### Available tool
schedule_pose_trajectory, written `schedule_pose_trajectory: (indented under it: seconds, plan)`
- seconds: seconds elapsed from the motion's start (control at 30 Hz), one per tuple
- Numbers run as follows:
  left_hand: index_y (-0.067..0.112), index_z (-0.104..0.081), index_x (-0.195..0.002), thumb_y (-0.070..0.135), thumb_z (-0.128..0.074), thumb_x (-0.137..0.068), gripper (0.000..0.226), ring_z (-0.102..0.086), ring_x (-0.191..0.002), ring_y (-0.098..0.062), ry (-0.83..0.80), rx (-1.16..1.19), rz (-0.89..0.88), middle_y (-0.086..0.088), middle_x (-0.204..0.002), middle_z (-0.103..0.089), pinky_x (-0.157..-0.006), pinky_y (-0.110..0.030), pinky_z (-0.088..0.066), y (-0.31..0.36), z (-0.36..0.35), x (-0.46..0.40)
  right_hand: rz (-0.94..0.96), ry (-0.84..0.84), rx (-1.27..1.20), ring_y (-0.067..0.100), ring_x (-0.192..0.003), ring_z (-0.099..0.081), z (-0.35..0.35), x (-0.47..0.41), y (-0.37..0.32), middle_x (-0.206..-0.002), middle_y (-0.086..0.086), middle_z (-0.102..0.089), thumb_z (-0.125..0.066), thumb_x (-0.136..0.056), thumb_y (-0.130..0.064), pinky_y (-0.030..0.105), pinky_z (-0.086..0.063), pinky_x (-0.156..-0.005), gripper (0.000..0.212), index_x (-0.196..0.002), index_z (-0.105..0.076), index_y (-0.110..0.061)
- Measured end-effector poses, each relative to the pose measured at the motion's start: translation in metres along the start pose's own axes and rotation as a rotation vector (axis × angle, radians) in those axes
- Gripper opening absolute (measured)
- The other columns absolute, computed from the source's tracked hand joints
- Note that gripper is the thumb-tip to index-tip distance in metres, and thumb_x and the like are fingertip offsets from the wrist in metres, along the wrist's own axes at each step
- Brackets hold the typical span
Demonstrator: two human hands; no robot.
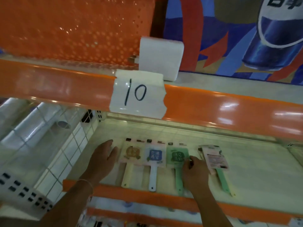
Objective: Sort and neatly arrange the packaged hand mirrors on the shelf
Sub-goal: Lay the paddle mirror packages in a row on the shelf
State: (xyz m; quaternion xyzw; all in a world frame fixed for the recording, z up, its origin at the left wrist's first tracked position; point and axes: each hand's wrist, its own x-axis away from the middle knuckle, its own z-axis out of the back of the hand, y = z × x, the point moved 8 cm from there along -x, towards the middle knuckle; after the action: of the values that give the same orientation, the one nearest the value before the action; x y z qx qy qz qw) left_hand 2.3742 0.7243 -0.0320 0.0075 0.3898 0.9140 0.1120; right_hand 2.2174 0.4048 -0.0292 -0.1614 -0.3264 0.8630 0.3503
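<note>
Left forearm comes in low from bottom left, a thin bangle (85, 181) at the wrist. Left hand (102, 157) lies flat on the shelf (255, 167), fingers straight and together, holding nothing; its fingertips sit just beside the left edge of the pink mirror (131, 155).

Right hand (194, 171) reaches in from bottom right. Fingers curl down at the right edge of the green mirror (177, 157); the hand covers part of that pack's lower right. Whether it actually pinches the pack, cannot tell.

Three packaged mirrors lie flat in a row, side by side, handles toward the shelf's front lip: pink on the left, blue mirror (154, 157) in the middle, green on the right. Edges close, roughly level.

Just right of the right hand, a small stack (214, 158) of more mirror packs, turned back side up and skewed against the row. A green handle and a pale yellow one stick out below it.

Shelf surface white, front lip orange. The shelf above carries a paper label (137, 94) with "10" handwritten, and a white block (160, 58) on top. Clear film rolls (36, 122) behind a wire divider on the left.
</note>
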Motion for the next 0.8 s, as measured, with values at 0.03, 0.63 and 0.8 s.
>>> schedule_pose_trajectory:
  seconds: [0.03,0.63,0.8]
  plan:
    - [0.007,-0.049,-0.135,0.032,-0.049,-0.097,0.046,-0.045,-0.127,-0.026,-0.014,-0.018,-0.018,-0.012,-0.136,-0.052,-0.106,-0.038,-0.034,-0.002,-0.004,0.001,0.012,-0.001,0.050,0.022,-0.059,-0.051,-0.003,0.000,-0.001,-0.067,0.006,-0.054,-0.053,-0.092,-0.021,0.025,-0.031,-0.046,0.020,-0.074,-0.056,-0.014]
    - [0.012,-0.065,-0.117,0.053,-0.020,-0.090,0.066,-0.038,-0.134,-0.033,-0.078,-0.304,-0.173,-0.015,-0.133,-0.055,-0.110,-0.052,-0.031,-0.011,-0.025,-0.005,0.222,0.177,0.308,0.039,-0.094,-0.054,-0.018,0.018,-0.003,-0.105,0.013,-0.067,-0.072,-0.081,-0.019,0.042,-0.053,-0.070,0.026,-0.107,-0.074,-0.020]
    - [0.012,-0.068,-0.112,0.052,-0.022,-0.090,0.065,-0.040,-0.132,-0.036,-0.073,-0.310,-0.185,-0.018,-0.131,-0.055,-0.108,-0.052,-0.032,-0.008,-0.025,-0.004,0.200,0.153,0.255,0.035,-0.091,-0.055,-0.018,0.019,-0.002,-0.105,0.013,-0.063,-0.069,-0.083,-0.021,0.041,-0.052,-0.074,0.027,-0.110,-0.073,-0.021]
